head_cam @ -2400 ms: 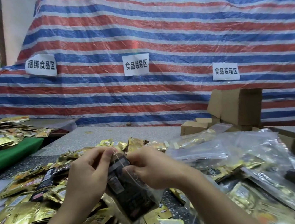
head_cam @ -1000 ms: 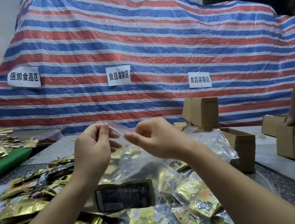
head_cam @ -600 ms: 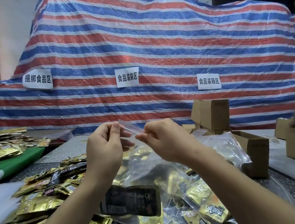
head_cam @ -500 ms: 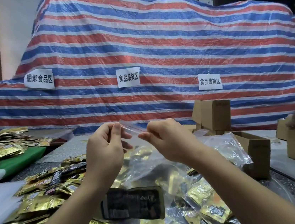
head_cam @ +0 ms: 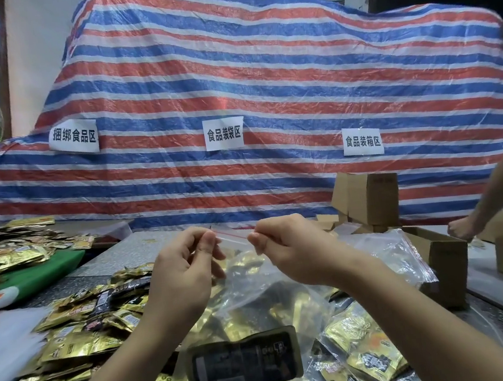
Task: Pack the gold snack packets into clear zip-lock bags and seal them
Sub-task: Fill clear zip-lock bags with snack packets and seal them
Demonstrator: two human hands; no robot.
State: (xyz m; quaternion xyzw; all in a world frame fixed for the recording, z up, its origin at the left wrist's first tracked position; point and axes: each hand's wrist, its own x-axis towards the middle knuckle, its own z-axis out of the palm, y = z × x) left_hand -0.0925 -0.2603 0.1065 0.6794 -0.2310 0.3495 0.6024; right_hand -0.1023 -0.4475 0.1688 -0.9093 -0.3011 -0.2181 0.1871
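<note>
I hold a clear zip-lock bag up in front of me by its red-lined top strip. My left hand pinches the strip's left end and my right hand pinches its right end. The bag hangs down with a snack packet inside at the bottom, its black back facing me. Loose gold snack packets lie heaped on the table to the left and under the bag. More filled clear bags lie at the lower right.
Open cardboard boxes stand on the table to the right, and another person's hand reaches towards one. A striped tarpaulin with paper signs covers the back. A green-covered surface with more packets is at the far left.
My hands lifted the bag from table height up in front of me. They have since slid apart along the top strip, the right hand moving right.
</note>
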